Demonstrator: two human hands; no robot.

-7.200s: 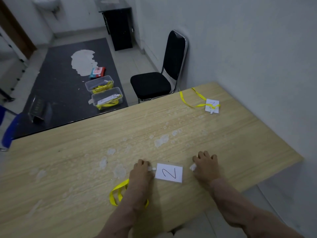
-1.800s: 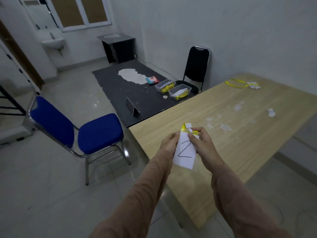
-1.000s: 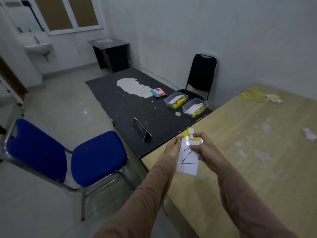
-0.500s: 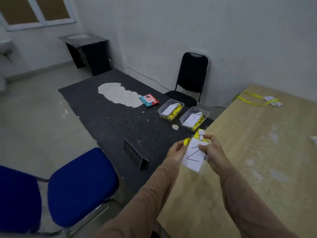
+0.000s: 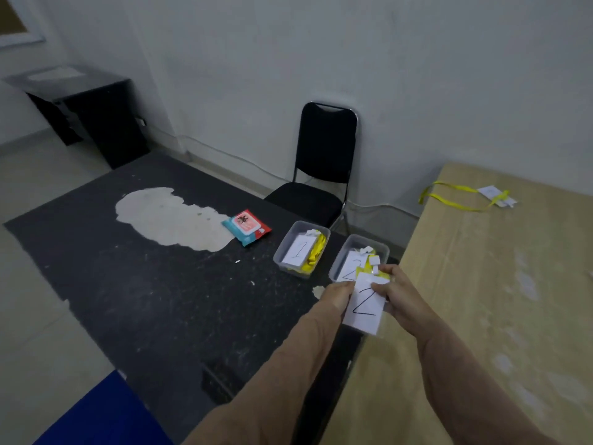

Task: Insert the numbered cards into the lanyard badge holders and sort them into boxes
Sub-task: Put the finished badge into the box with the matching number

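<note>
You've carried the "2" badge holder (image 5: 364,305) off the wooden table (image 5: 481,284) toward the clear box (image 5: 339,260) of "2" badges, likely to sort it there. Your left hand (image 5: 337,295) and right hand (image 5: 398,297) each pinch a side edge, holding it just short of that box, its yellow lanyard (image 5: 383,277) seemingly bunched on top.

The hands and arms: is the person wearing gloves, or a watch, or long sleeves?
No gloves. The left hand and the right hand show no rings, and I see no watch or bracelet at the wrists. No sleeves show either: the forearms are uncovered right to the picture's edge.
</note>
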